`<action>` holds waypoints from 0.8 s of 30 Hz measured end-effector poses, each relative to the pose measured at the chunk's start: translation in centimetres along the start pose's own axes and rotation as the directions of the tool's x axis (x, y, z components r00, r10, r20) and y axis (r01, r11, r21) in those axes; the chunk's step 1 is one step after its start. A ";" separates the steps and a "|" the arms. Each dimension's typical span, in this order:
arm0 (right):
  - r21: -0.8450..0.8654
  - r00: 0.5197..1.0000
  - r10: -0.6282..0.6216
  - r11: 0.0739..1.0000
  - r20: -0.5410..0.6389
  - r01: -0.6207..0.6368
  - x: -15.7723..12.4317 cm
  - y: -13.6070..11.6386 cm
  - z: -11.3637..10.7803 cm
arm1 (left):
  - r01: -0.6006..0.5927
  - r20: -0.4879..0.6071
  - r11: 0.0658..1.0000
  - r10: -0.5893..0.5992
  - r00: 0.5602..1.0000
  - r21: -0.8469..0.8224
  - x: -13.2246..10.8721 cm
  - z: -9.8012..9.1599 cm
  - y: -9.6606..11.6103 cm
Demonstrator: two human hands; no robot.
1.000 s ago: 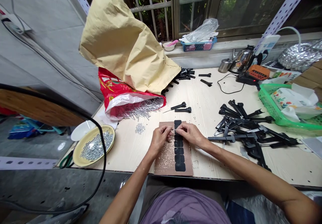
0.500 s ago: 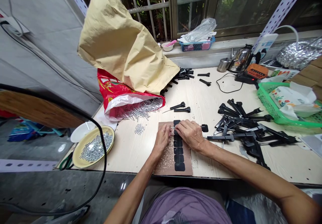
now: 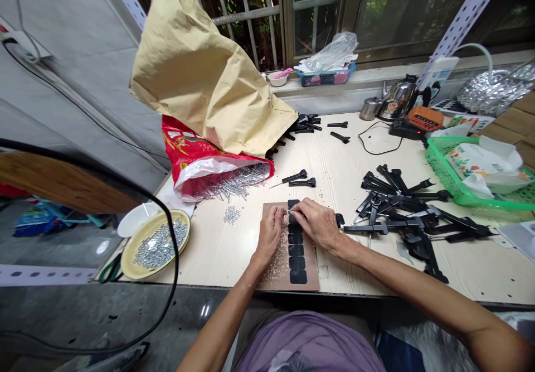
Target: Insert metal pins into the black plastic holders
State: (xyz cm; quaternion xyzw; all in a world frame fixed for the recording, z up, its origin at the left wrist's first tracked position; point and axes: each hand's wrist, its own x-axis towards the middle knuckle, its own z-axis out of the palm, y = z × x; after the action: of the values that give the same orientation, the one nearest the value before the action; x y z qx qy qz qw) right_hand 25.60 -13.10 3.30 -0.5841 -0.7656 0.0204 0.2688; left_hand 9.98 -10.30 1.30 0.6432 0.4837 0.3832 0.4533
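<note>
My left hand (image 3: 271,230) is closed in a pinch at the tip of a thin metal rod (image 3: 287,211). Whatever small thing lies between its fingers is hidden. My right hand (image 3: 316,222) is wrapped round a black plastic part with the rod; the part's end (image 3: 340,219) sticks out behind the palm. Both hands are just above a brown board (image 3: 273,280) bearing a column of black rounded squares (image 3: 297,262) and pale crumbs. To the right lies a heap of black plastic parts (image 3: 412,224), several with metal rods.
A red bag (image 3: 178,140) spills metal pins (image 3: 234,181) under a big tan sack (image 3: 204,76). Small metal pieces fill a yellow bowl (image 3: 184,244) at left. Two black parts (image 3: 301,182) lie ahead; a green basket (image 3: 438,179) and kettle (image 3: 397,101) stand right.
The black part's end behind my right palm has shifted slightly down and left, and the rod's angle has changed a little. Both hands stay nearly in place.
</note>
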 end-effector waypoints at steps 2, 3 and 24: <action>-0.029 0.999 -0.037 0.999 -0.004 0.037 0.0 0.1 0.0 | -0.016 -0.018 0.999 0.017 1.000 0.035 0.0 0.0 -0.1; -0.062 0.998 -0.068 0.996 -0.007 0.068 0.0 0.1 0.0 | -0.007 -0.012 1.000 0.007 1.000 0.021 0.0 0.0 -0.2; -0.020 0.995 -0.082 0.996 0.061 0.083 0.1 0.0 -1.2 | -0.093 0.021 0.990 0.092 0.996 0.103 -0.2 -0.4 0.3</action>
State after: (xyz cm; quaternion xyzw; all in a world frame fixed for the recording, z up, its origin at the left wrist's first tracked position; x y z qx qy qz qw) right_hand 26.08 -13.37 4.33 -0.5540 -0.7970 0.0184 0.2398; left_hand 9.62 -10.44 1.75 0.6908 0.4689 0.3729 0.4049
